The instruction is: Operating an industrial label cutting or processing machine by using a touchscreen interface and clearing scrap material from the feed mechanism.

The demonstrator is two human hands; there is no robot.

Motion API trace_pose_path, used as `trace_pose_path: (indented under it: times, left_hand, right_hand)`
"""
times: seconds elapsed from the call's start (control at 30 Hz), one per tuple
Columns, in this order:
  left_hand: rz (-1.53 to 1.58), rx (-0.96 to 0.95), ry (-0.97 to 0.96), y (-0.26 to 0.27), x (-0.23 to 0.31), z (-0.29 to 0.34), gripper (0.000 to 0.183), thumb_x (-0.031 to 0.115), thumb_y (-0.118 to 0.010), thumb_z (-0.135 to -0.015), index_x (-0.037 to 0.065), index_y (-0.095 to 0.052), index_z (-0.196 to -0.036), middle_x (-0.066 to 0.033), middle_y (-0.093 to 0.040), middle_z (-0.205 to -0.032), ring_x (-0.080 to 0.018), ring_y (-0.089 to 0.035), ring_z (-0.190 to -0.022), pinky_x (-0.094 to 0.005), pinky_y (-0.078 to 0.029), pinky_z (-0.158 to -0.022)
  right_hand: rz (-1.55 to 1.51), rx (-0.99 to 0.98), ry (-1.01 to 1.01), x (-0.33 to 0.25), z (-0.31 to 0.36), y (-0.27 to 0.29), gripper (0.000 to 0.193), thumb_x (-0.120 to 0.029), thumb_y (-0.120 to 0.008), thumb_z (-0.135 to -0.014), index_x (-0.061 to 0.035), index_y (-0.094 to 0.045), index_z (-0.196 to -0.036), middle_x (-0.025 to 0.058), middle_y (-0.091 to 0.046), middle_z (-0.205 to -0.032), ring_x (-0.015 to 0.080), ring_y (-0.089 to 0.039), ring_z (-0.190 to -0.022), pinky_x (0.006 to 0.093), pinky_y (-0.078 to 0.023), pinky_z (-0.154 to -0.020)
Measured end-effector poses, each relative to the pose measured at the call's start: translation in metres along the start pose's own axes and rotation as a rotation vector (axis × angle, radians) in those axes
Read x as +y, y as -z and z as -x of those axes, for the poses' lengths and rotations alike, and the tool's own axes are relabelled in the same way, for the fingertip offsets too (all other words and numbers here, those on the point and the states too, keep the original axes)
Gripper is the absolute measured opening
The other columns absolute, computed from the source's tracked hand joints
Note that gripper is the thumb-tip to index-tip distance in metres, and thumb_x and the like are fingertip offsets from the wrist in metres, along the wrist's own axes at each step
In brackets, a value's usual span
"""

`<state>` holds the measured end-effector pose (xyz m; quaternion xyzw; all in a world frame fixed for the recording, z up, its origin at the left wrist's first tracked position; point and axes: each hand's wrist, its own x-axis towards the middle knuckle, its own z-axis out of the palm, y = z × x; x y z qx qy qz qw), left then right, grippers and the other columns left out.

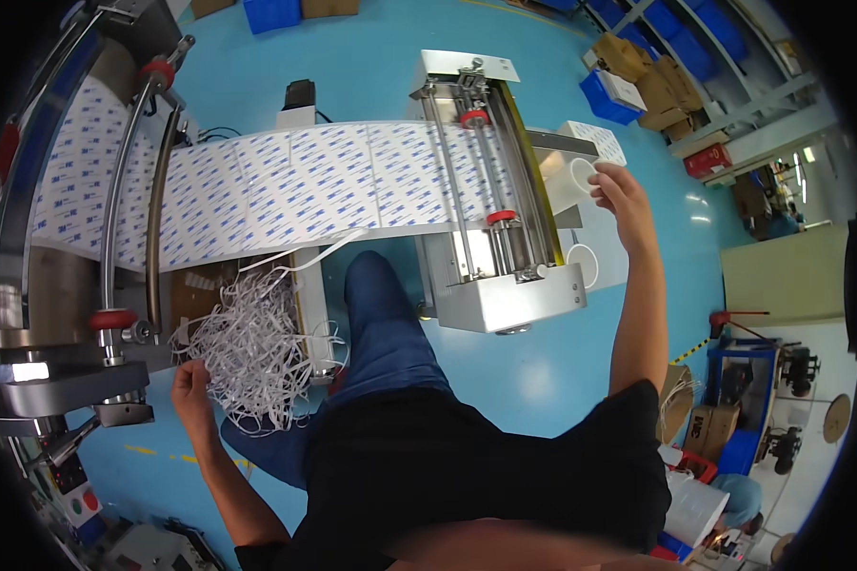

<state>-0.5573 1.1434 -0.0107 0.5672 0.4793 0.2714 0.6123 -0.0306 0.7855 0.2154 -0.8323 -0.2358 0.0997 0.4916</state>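
Observation:
My right hand [622,193] is out at the far right of the roller machine [505,281], its bent fingers pinching the edge of a pale ring-shaped piece [574,188]. Another white ring [594,265] lies nearer, beside the machine's end. A wide white web with blue print [305,181] runs from the left rollers into this machine. Low on the left, my left hand [192,383] is closed at the edge of a tangled heap of thin white strips [262,352]. Whatever its fingers hold is too small to tell. One strip [328,251] trails from the web's near edge toward the heap.
Steel rollers with red collars [114,319] stand close on my left. My knee [376,285] is between the heap and the machine. Cardboard boxes [671,90] and blue bins sit by shelves at the far right. A printed white box [595,141] stands behind the machine.

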Motion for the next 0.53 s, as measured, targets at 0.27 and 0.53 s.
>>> trace_pose_path:
  times: [0.27, 0.53]
  left_hand:
    - [-0.027, -0.022, 0.019, 0.018, -0.001, -0.005, 0.017, 0.019, -0.056, -0.090, 0.004, -0.057, -0.082, 0.0028, -0.049, -0.072, -0.0055, -0.042, -0.068, -0.0211, -0.035, -0.064]
    - [-0.070, -0.089, 0.080, 0.124, -0.013, -0.023, 0.014, 0.017, -0.056, -0.090, 0.005, -0.055, -0.083, 0.0017, -0.050, -0.070, -0.0064, -0.043, -0.066, -0.0221, -0.036, -0.065]
  right_hand:
    - [0.261, -0.221, -0.503, 0.079, -0.056, 0.000, 0.054, -0.042, -0.050, -0.090, -0.0019, -0.046, -0.127, 0.0128, -0.057, -0.114, 0.0214, -0.056, -0.099, 0.0345, -0.046, -0.086]
    - [0.030, -0.278, -0.699, 0.052, -0.037, -0.078, 0.063, -0.045, -0.052, -0.088, -0.0006, -0.041, -0.131, 0.0173, -0.055, -0.119, 0.0250, -0.059, -0.099, 0.0352, -0.046, -0.088]
